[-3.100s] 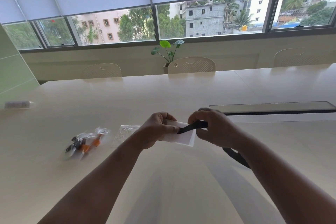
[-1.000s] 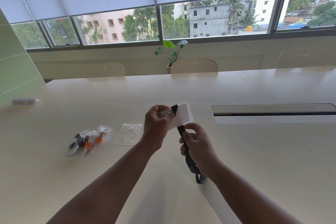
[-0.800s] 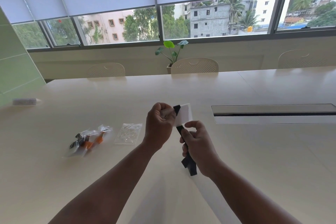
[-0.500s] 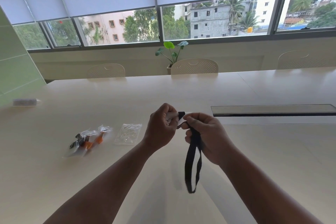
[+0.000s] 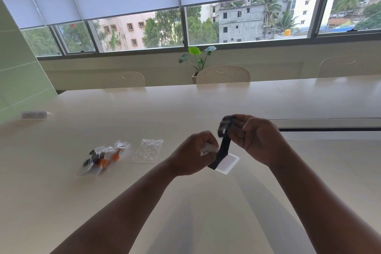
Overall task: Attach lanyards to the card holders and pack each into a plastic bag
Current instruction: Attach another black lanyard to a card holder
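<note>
While the left hand (image 5: 192, 155) pinches the card holder (image 5: 227, 163) steady above the bench (image 5: 206, 212), the right hand (image 5: 256, 140) grips the black lanyard (image 5: 224, 142) taut, likely gathering it for the empty bag (image 5: 148, 150) nearby.

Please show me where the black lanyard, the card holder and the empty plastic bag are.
black lanyard (image 5: 224, 146), head view, strap middle.
card holder (image 5: 227, 164), head view, lower corner.
empty plastic bag (image 5: 148, 150), head view, centre.

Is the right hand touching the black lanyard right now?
Touching. The head view shows the right hand pinching the black lanyard at its upper end.
</note>
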`<state>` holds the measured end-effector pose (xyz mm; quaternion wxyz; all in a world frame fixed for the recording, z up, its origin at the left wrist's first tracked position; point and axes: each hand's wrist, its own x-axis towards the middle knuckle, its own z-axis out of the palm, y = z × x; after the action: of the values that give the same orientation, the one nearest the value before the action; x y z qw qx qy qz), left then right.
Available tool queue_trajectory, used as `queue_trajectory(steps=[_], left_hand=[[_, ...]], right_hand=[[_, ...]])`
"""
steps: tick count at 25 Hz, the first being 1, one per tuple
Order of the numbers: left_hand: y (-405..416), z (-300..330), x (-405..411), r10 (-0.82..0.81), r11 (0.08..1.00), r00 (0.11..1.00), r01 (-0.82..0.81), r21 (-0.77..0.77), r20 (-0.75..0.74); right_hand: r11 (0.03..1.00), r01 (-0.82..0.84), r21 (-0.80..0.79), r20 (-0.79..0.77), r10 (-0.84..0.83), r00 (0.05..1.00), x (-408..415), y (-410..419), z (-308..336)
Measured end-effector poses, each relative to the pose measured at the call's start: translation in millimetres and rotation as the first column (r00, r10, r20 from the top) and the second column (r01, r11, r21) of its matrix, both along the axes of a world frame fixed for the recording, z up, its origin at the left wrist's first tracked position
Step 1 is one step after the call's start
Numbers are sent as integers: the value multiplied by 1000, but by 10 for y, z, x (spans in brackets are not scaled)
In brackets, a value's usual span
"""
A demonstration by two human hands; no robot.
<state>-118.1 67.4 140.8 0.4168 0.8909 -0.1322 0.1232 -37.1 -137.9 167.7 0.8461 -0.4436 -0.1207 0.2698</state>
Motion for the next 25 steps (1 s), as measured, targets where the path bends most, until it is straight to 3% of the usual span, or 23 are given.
queue_trajectory(steps=[5, 10, 15, 20, 25], left_hand=[[-90, 63, -26, -86, 974, 996, 78, -212, -29], [-40, 19, 7, 1, 934, 998, -23, -356, -62], [39, 100, 91, 42, 790, 992, -106, -604, -118], [35, 79, 135, 93, 680, 983, -179, -711, -158], [66, 45, 148, 183, 656, 965, -261, -709, -186]], right_hand=[[983, -68, -170, -104, 51, 993, 81, 28, -288], [943, -101, -318, -62, 86, 994, 27, 69, -556], [953, -272, -137, -3, 274, 962, -103, 90, -695], [963, -178, -203, 71, 196, 978, -299, 272, -690], [957, -86, -276, 145, 130, 981, -429, 393, -615]])
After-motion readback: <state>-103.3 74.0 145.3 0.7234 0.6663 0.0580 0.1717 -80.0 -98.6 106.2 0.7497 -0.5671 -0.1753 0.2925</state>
